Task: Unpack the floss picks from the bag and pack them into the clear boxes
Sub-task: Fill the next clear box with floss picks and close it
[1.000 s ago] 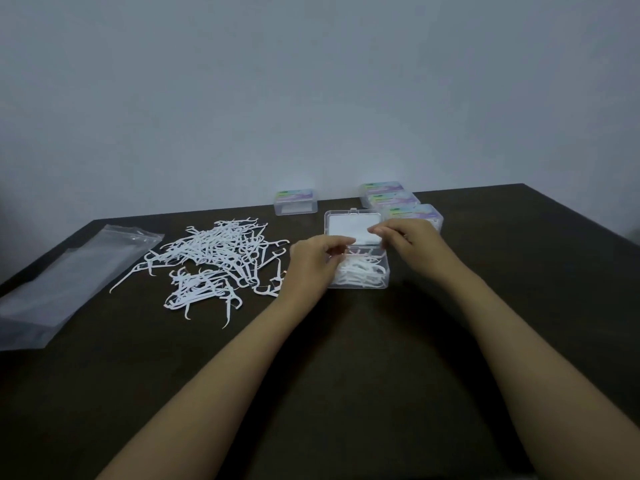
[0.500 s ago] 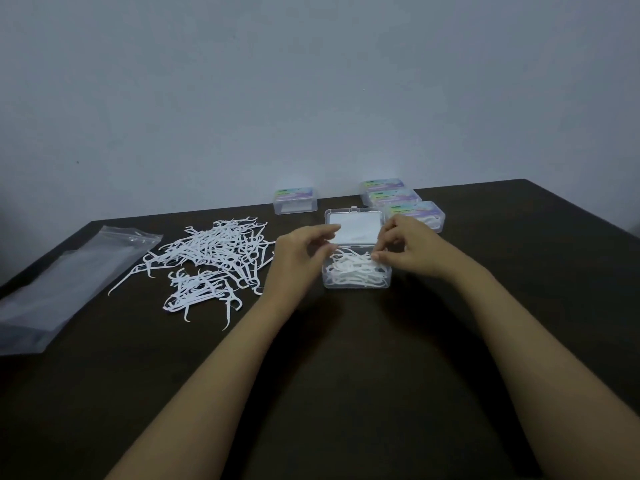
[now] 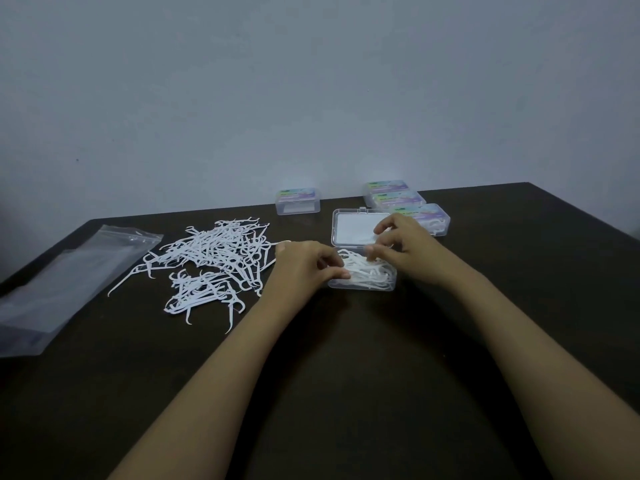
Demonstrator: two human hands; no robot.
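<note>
The open box (image 3: 364,286) sits on the middle of the table, its lid (image 3: 351,226) folded back flat on the far side. A small white tangle of floss picks (image 3: 367,273) lies inside, most of them running left to right along the box's length. Both hands are at it. The left hand (image 3: 303,268) is at the box's left end with fingers curled and the thumb reaching over the rim. Whether it pinches picks or only steadies the wall, I cannot tell. The right hand (image 3: 403,244) hovers over the far right of the box, fingers bent, tips down among the picks. It too may be pinching or merely tucking, and from here that does not show.

The box looks only partly filled, I'd judge, so more picks must come from the loose pile (image 3: 214,258). This lies just left of the box, beside the left hand, so that hand has the shorter reach — and those picks point every way.

Further left lies the flattened bag (image 3: 69,282). At the far edge stand closed boxes — one alone (image 3: 298,201), three clustered (image 3: 398,199) behind the right hand. All rest on the dark table (image 3: 346,375).
</note>
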